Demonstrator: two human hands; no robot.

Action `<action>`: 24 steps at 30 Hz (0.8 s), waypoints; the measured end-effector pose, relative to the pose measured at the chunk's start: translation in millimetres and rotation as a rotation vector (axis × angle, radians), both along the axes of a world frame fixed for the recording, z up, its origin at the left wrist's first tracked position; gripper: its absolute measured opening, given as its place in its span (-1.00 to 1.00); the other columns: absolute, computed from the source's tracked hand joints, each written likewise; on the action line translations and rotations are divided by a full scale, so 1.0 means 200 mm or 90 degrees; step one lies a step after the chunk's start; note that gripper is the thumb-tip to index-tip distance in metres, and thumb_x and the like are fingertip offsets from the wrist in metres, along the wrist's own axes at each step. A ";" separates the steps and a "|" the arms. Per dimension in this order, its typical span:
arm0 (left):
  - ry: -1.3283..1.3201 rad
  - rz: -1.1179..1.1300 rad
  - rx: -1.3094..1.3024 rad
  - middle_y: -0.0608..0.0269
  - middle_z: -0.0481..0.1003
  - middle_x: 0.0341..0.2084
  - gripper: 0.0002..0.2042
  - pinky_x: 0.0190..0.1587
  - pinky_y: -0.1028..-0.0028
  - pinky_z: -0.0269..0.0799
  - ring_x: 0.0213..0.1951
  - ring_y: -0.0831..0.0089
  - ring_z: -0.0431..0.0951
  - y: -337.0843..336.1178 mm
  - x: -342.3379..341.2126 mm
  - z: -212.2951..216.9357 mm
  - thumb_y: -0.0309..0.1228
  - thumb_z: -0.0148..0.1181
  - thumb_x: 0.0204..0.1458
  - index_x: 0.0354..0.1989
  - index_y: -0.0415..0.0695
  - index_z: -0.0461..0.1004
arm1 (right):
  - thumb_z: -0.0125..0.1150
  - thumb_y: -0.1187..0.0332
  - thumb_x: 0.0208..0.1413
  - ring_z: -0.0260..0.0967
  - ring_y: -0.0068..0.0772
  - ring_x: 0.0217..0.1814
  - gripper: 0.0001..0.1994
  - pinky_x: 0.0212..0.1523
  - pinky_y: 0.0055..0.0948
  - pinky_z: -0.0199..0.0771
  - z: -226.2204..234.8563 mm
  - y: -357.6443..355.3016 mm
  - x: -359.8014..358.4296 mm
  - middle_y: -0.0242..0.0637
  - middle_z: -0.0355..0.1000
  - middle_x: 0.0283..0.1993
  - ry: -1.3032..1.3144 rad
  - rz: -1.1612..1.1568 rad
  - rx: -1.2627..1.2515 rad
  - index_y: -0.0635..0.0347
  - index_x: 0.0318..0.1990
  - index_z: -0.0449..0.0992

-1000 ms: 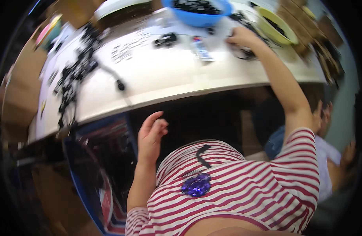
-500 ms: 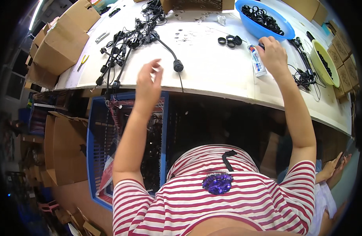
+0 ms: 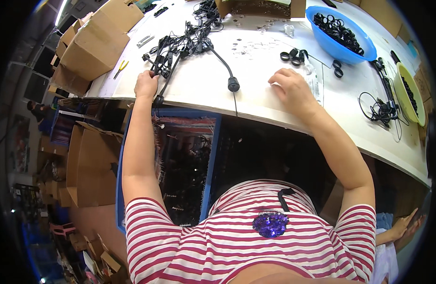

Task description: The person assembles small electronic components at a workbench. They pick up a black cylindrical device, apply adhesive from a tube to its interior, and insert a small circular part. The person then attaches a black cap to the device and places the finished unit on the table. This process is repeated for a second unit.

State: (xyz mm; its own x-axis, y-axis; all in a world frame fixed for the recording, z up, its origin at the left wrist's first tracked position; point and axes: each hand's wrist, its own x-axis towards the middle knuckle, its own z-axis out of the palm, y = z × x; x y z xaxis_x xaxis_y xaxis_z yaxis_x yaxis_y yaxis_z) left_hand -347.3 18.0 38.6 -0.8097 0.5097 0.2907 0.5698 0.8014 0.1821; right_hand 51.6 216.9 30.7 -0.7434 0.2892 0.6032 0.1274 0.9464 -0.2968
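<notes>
At the left of the table, my left hand (image 3: 146, 85) closes on a black cable (image 3: 154, 71) at the near edge of a tangled bundle of black cables (image 3: 192, 45). The exact part held is mostly hidden by my fingers. My right hand (image 3: 291, 90) hovers over the table with its fingers loosely bent and apart, holding nothing. Next to it lies a white tube (image 3: 314, 85), partly hidden behind the hand. A cable with a round black socket-like end (image 3: 233, 84) sticks out of the bundle between my hands. Black rings (image 3: 293, 57) lie beyond my right hand.
A blue basin (image 3: 369, 57) of black rings stands at the back right, with a yellow-green basin (image 3: 399, 78) farther right. Two loose rings (image 3: 338, 69), coiled cable (image 3: 383, 113), yellow-handled pliers (image 3: 121, 69) and cardboard boxes (image 3: 92, 49) surround. A blue crate (image 3: 212, 165) sits below the table edge.
My left hand has moved left and down onto the cable bundle and closed. My right hand has left the tube's top and come back leftward. Two rings now lie near the blue basin.
</notes>
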 end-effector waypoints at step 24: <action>-0.079 -0.092 0.305 0.25 0.48 -0.55 -0.73 -0.48 0.54 0.35 -0.59 0.54 0.44 0.02 -0.12 0.07 -0.42 0.13 -0.05 -0.15 -0.21 0.44 | 0.11 0.48 -0.08 0.36 -0.18 -0.26 -0.92 -0.21 -0.34 0.35 -0.01 0.00 0.03 -0.23 0.41 -0.32 0.006 -0.010 -0.156 0.21 -0.41 0.51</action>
State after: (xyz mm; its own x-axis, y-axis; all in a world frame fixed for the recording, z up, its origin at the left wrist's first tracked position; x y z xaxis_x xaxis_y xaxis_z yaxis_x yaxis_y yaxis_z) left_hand -371.8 21.5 52.6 -0.7842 0.4523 0.4247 0.6192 0.5267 0.5824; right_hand 57.9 217.5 29.5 -0.7324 0.4384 0.5209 0.1371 0.8444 -0.5179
